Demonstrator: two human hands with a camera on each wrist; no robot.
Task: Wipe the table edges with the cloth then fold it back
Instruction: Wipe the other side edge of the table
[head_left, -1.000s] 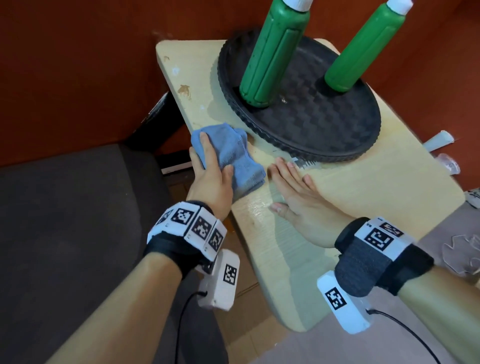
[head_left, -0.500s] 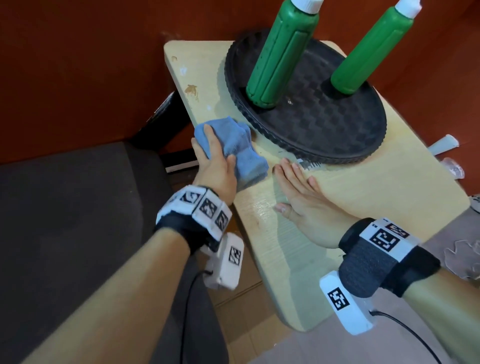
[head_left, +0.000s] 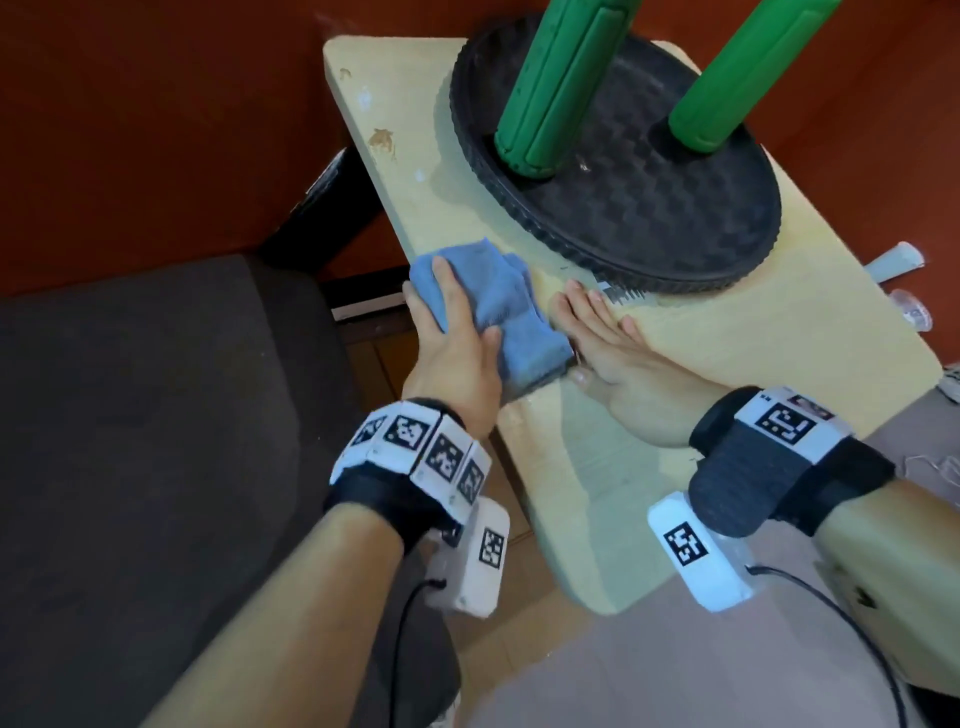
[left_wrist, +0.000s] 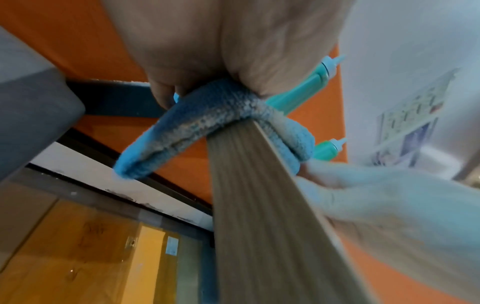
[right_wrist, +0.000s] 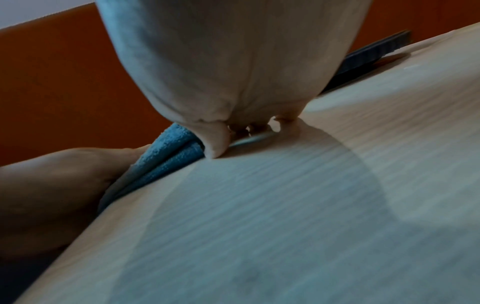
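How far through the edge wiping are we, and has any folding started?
In hand: the left hand grips the blue cloth wrapped over the table's left edge, mid-length, while the right hand lies flat on top. Left: a brown stain near the far edge, any unwiped edges, then folding; the cloth is bunched. What is already wiped cannot be told.

Arms: bare forearms, no sleeves | left wrist band (head_left: 415, 457): black strap, white blocks with black square-code markers | left wrist camera (head_left: 475, 556): white box, one marker, black cable | right wrist band (head_left: 779, 457): black-and-grey strap, white marker plate | right wrist camera (head_left: 698, 553): white, marker, black cable
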